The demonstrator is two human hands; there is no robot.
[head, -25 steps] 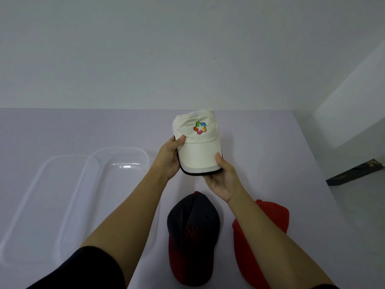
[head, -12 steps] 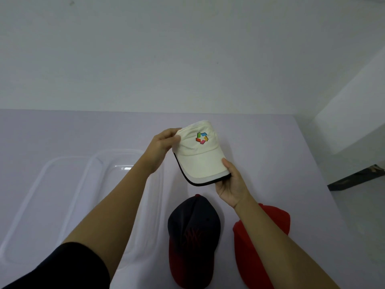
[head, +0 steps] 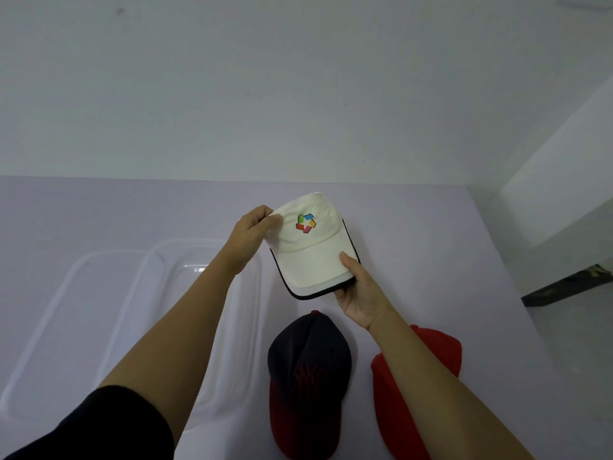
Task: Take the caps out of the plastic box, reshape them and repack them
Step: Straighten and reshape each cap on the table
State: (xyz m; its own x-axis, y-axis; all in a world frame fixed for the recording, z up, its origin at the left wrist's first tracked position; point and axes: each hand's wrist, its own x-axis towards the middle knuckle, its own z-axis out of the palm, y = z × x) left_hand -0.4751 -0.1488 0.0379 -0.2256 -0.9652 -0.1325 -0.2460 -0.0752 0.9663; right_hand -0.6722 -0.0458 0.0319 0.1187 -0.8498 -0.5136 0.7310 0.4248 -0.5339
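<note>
White cap: a cream cap [head: 311,250] with a small multicoloured logo, held up in the centre of the frame above the table [head: 414,227], brim toward the camera; its inside is hidden.
Left hand: the left hand [head: 250,235] pinches the crown's left edge, fingers clenched on the fabric; fingertips partly hidden behind it.
Right hand: the right hand [head: 361,293] grasps the brim's lower right corner, thumb on top, the other fingers hidden beneath.
Dark cap: a navy cap [head: 308,376] with a red brim lies flat at lower centre; its dark logo is hard to make out.
Red cap: a red cap [head: 441,346] lies at lower right, largely covered by the right forearm and cut off by the bottom edge.
Box: a clear box [head: 212,293] sits at left, partly behind the left arm.
Lid: a clear lid [head: 83,293] beside the box, faint against the table.
</note>
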